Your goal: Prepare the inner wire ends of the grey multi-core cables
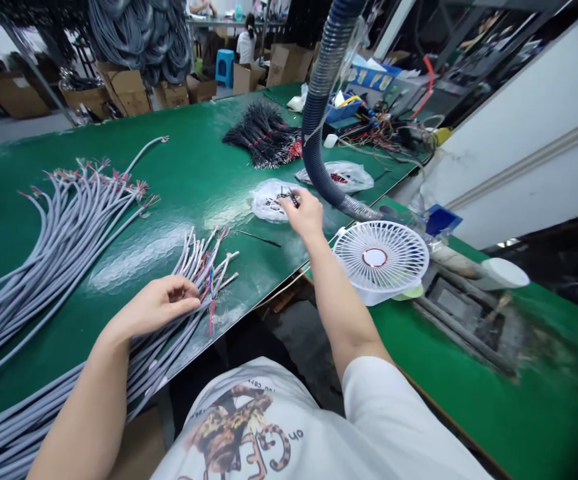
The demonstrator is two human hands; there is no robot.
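My left hand [161, 308] rests on a bundle of grey cables [189, 280] near the table's front edge, with its fingers pinched on one cable whose coloured inner wires stick out. My right hand [305, 212] reaches forward to a clear plastic bag [267, 201] of small dark parts, with its fingers closed on some of them at the bag's right edge. A single thin black wire [259, 238] lies between the two hands. A larger fan of grey cables [63, 227] lies to the left.
A white desk fan [379, 260] lies face up at the right. A ribbed grey hose [319, 113] hangs over the green table [193, 160]. A heap of black wires [263, 137] and a second bag [341, 176] lie further back. Cardboard boxes and a person sit beyond.
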